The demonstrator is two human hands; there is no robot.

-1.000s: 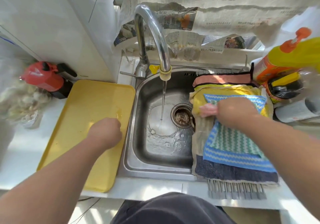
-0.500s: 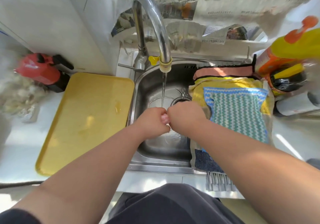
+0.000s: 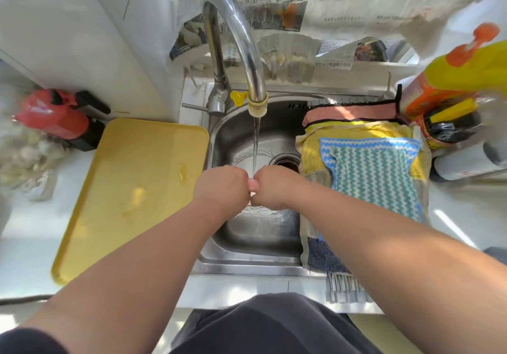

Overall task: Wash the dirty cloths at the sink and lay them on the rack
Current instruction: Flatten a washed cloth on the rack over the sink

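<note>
Both of the person's forearms are bare down to the left hand (image 3: 220, 186) and right hand (image 3: 277, 186). A dark sleeve (image 3: 27, 340) edges the left upper arm at the lower corner of the frame. Dark charcoal clothing (image 3: 269, 323), softly creased, covers the body between the arms.

A zigzag cloth (image 3: 375, 178) is spread over a yellow cloth (image 3: 312, 156), flanked by a pink cloth (image 3: 348, 113) and a navy cloth (image 3: 323, 257). All are laid on the rack (image 3: 345, 288) across the sink (image 3: 247, 268).
</note>
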